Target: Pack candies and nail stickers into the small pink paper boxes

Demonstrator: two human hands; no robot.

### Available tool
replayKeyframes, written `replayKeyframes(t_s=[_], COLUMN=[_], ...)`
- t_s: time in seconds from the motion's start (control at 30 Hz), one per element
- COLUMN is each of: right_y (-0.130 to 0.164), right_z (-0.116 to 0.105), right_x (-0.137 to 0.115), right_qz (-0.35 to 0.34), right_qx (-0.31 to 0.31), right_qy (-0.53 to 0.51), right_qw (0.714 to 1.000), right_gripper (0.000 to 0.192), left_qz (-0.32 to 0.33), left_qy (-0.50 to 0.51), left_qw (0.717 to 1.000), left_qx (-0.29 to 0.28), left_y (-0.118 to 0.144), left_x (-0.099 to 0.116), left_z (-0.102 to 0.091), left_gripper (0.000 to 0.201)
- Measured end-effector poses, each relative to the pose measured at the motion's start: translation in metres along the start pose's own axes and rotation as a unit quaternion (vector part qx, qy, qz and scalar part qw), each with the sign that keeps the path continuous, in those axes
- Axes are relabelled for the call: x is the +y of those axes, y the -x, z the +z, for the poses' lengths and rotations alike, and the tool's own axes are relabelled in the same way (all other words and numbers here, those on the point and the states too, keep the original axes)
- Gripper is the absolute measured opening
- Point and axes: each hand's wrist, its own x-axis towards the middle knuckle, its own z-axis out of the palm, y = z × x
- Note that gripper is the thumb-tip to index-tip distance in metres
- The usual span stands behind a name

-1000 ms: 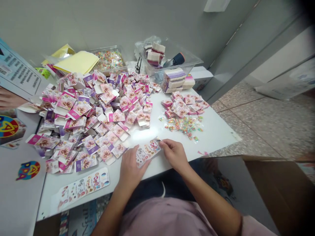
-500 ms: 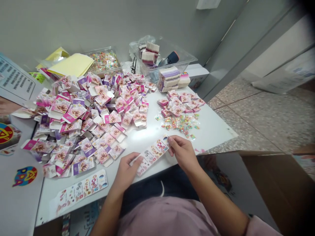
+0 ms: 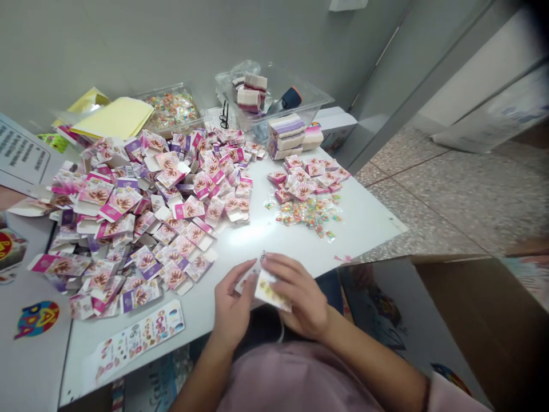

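Note:
A printed paper leaflet [image 3: 268,290] is bent over on itself between my hands, above the table's front edge. My left hand [image 3: 234,303] grips its left end, thumb on top. My right hand [image 3: 302,294] is closed over the right part, fingers laid across the folded paper and hiding much of it. At the table's front left lies a stack of similar flat leaflets [image 3: 139,337] with rows of small coloured pictures. Beyond my left hand spreads a big heap of small pink and purple cartons [image 3: 146,209], several with open flaps.
Small clear packets of colourful bits [image 3: 306,214] lie at the right, before a group of closed cartons [image 3: 304,178]. Behind stand banded paper stacks [image 3: 287,134], a clear plastic bin [image 3: 317,103] and a tray of packets [image 3: 171,109]. A cardboard box [image 3: 454,320] stands at right.
The leaflet, stretched out flat before, is now folded over. My right hand has moved left and down, close to my left hand. The view has shifted slightly.

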Motion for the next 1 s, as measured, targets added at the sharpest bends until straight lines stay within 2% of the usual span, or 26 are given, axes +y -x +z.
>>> replayKeyframes(t_s=[0.1,0.2,0.27,0.33,0.43,0.47,0.5,0.6,0.67,0.73,0.8,0.87,0.93,1.0], right_y=[0.0,-0.002,-0.003,-0.003,-0.003,-0.004,-0.005,-0.008,-0.007,-0.004,0.001,0.004,0.007,0.008], right_z=[0.004,0.002,-0.001,-0.004,-0.006,-0.007,-0.008,-0.01,-0.01,-0.008,-0.006,-0.005,-0.006,-0.008], right_x=[-0.005,-0.007,-0.008,-0.009,-0.007,-0.005,-0.002,0.007,0.012,0.015,0.016,0.015,0.014,0.011], right_qz=[-0.059,-0.037,0.0,0.056,0.167,0.201,0.232,0.313,0.353,0.377,0.389,0.377,0.324,0.235], right_qx=[-0.059,-0.1,-0.108,-0.046,0.098,0.102,0.074,-0.053,-0.05,0.003,0.037,0.043,0.041,0.019], right_qy=[0.008,-0.016,-0.085,-0.127,-0.025,0.009,0.015,-0.07,-0.079,-0.055,-0.056,-0.085,-0.109,-0.11], right_qw=[0.997,0.994,0.991,0.989,0.981,0.974,0.97,0.946,0.931,0.924,0.919,0.921,0.939,0.966], right_gripper=[0.035,0.046,0.047,0.037,0.028,0.024,0.02,0.017,0.022,0.022,0.02,0.018,0.019,0.032], left_qz=[-0.058,-0.099,-0.103,-0.1,-0.08,-0.072,-0.059,0.0,0.023,0.004,-0.028,-0.034,-0.006,0.044], left_qy=[0.108,0.231,0.259,0.239,0.193,0.173,0.141,0.018,-0.009,0.012,0.031,0.034,0.033,0.03], left_qw=[0.992,0.968,0.959,0.965,0.977,0.982,0.988,1.0,1.0,0.999,0.996,0.996,0.999,0.997], left_qx=[0.014,-0.018,-0.04,-0.043,-0.039,-0.037,-0.031,0.001,0.003,-0.031,-0.074,-0.077,-0.02,0.05], left_y=[0.001,0.002,0.003,0.004,0.004,0.003,0.003,0.0,-0.001,-0.002,-0.001,-0.001,-0.002,-0.003], left_x=[0.004,0.008,0.009,0.008,0.002,0.0,-0.001,-0.004,-0.004,-0.004,-0.007,-0.011,-0.017,-0.02], left_z=[0.011,0.018,0.021,0.022,0.021,0.02,0.018,0.013,0.01,0.01,0.011,0.011,0.011,0.009], left_gripper=[0.036,0.053,0.056,0.052,0.042,0.038,0.033,0.024,0.021,0.022,0.024,0.022,0.018,0.013])
